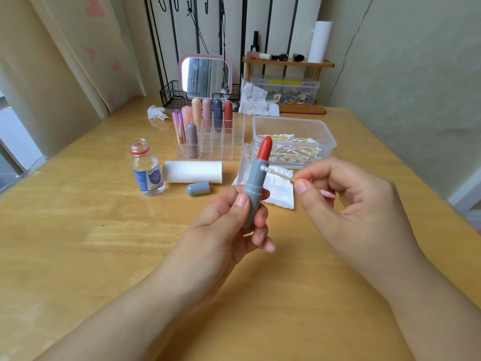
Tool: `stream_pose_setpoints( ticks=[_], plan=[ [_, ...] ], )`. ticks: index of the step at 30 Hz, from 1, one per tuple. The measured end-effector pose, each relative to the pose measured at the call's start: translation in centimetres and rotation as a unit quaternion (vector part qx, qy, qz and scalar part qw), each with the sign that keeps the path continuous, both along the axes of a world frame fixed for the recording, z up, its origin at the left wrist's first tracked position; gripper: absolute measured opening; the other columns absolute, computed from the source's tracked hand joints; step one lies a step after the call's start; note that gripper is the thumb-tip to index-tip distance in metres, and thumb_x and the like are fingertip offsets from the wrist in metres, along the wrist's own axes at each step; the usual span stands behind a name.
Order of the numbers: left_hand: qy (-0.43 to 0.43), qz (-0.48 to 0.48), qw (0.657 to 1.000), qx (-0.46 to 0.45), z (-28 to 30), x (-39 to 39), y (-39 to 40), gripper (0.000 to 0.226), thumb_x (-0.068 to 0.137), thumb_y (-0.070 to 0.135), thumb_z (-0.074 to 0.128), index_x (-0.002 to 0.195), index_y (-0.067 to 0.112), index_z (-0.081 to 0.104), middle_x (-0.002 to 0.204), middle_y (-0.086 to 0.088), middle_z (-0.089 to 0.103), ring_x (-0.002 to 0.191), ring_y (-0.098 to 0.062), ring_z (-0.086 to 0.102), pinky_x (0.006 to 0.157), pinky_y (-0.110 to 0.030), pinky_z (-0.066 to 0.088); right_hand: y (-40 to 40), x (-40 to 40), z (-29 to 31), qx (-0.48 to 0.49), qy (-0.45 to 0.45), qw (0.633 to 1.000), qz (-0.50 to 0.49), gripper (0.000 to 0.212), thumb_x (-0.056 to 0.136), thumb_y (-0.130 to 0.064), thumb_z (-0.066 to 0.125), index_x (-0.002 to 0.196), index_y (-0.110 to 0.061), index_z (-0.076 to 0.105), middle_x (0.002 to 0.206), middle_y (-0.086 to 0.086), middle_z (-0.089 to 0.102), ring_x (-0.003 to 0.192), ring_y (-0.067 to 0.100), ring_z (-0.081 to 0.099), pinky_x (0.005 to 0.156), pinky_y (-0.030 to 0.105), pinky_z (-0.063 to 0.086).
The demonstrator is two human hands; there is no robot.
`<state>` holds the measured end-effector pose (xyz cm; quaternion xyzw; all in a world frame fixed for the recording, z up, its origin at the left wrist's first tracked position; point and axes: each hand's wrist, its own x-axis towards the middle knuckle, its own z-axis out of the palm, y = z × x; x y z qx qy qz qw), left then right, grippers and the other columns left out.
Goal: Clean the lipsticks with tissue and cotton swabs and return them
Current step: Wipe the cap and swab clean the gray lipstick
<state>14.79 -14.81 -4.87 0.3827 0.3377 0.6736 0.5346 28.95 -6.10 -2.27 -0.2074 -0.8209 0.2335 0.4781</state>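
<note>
Left hand gripped upright grey lipstick | right hand pinched cotton swab | swab tip touched tube above left grip

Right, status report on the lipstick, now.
Left hand grips open grey lipstick. Right hand pinches cotton swab, tip at collar. Nothing in the way.

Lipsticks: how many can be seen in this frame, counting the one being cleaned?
8. One open grey lipstick is held in the left hand; seven capped ones stand in the clear organizer, two in front, five behind. Others may be hidden.
</note>
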Motion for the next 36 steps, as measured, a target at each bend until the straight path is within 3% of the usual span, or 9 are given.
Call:
stream_pose_setpoints(
  ticks=[11, 17, 23, 26, 31, 36],
  plan=[
    [0.005, 0.013, 1.000, 0.006, 0.27, -0.18, -0.14, 0.014, 0.083, 0.013, 0.051, 0.093, 0.007, 0.045, 0.064, 0.000, 0.040, 0.052, -0.010, 0.039, 0.062, -0.026, 0.049, -0.26, -0.02, -0.09, -0.008, -0.018, 0.999, 0.037, 0.010, 0.082, -0.025, 0.056, 0.074, -0.020, 0.060, 0.058, 0.004, 0.048, 0.053, 0.016, 0.042, 0.051, 0.019, 0.036],
    [0.020, 0.000, 1.000, 0.004, 0.22, -0.23, -0.27, 0.011, 0.084, 0.015, 0.050, 0.092, 0.008, 0.046, 0.066, -0.002, 0.043, 0.055, -0.013, 0.042, 0.063, -0.028, 0.049, -0.12, -0.05, -0.08, -0.010, 0.012, 1.000, 0.014, 0.010, 0.085, -0.025, 0.055, 0.079, -0.021, 0.062, 0.063, 0.004, 0.053, 0.057, 0.015, 0.045, 0.056, 0.013, 0.038],
    [0.016, -0.021, 1.000, -0.005, 0.23, -0.10, -0.28, 0.024, 0.085, 0.024, 0.048, 0.095, 0.003, 0.050, 0.071, -0.004, 0.051, 0.059, -0.016, 0.047, 0.064, -0.031, 0.051, -0.23, -0.06, -0.11, 0.007, -0.010, 1.000, 0.028, 0.012, 0.083, -0.024, 0.056, 0.076, -0.017, 0.062, 0.061, 0.004, 0.050, 0.056, 0.013, 0.043, 0.056, 0.011, 0.036],
    [0.008, -0.023, 1.000, -0.012, 0.07, -0.05, -0.25, 0.031, 0.085, 0.027, 0.048, 0.098, 0.000, 0.055, 0.070, -0.003, 0.050, 0.058, -0.015, 0.045, 0.064, -0.031, 0.051, 0.12, 0.11, -0.02, -0.007, 0.012, 1.000, 0.010, 0.010, 0.085, -0.027, 0.056, 0.078, -0.022, 0.062, 0.060, 0.005, 0.052, 0.056, 0.018, 0.045, 0.055, 0.019, 0.039],
    [-0.010, -0.027, 1.000, -0.007, -0.12, -0.04, -0.09, 0.029, 0.087, 0.027, 0.047, 0.092, 0.004, 0.062, 0.067, -0.002, 0.046, 0.056, -0.014, 0.042, 0.063, -0.031, 0.050, -0.11, 0.08, -0.05, 0.017, -0.016, 0.999, 0.025, 0.012, 0.083, -0.024, 0.057, 0.076, -0.017, 0.064, 0.062, 0.003, 0.052, 0.057, 0.014, 0.045, 0.056, 0.014, 0.038],
    [-0.020, -0.034, 0.999, -0.007, -0.37, -0.09, 0.04, 0.027, 0.086, 0.028, 0.049, 0.091, 0.005, 0.063, 0.066, -0.001, 0.046, 0.055, -0.014, 0.041, 0.063, -0.031, 0.050, 0.28, 0.31, 0.08, -0.008, 0.019, 1.000, 0.014, 0.010, 0.086, -0.025, 0.056, 0.080, -0.020, 0.061, 0.060, 0.004, 0.051, 0.057, 0.017, 0.046, 0.055, 0.019, 0.039]
  ],
)
